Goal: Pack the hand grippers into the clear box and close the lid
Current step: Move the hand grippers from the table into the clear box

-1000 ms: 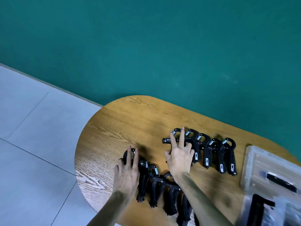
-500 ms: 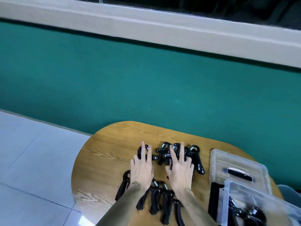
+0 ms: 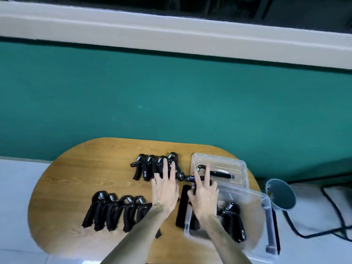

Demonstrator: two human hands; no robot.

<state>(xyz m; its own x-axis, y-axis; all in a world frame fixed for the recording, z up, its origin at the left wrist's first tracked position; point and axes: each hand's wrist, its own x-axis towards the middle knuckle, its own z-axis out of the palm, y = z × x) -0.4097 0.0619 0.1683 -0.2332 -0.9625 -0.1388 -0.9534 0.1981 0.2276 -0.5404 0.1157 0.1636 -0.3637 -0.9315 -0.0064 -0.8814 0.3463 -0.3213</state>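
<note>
Both hands at the far row of grippers, beside the open box.

The right hand (image 3: pixel 203 197) sits at about 4 o'clock on the table (image 3: pixel 76 180), over the box's (image 3: pixel 266 210) near-left corner; its fingers curl around one gripper (image 3: pixel 198 175), index and middle stretched along it, holding it at the box's rim. The left hand (image 3: pixel 165 189) lies nearly flat and spread at the table's centre, fingertips (image 3: pixel 165 164) on the right end of the far row (image 3: pixel 152 166) toward 12 o'clock; whether it grasps anything I cannot tell. A near row (image 3: pixel 116 212) of grippers lies at 8 o'clock, untouched. More packed grippers (image 3: pixel 233 218) already lie inside the box. The lid (image 3: pixel 221 168) rests upturned at 2 o'clock, just behind the box.
</note>
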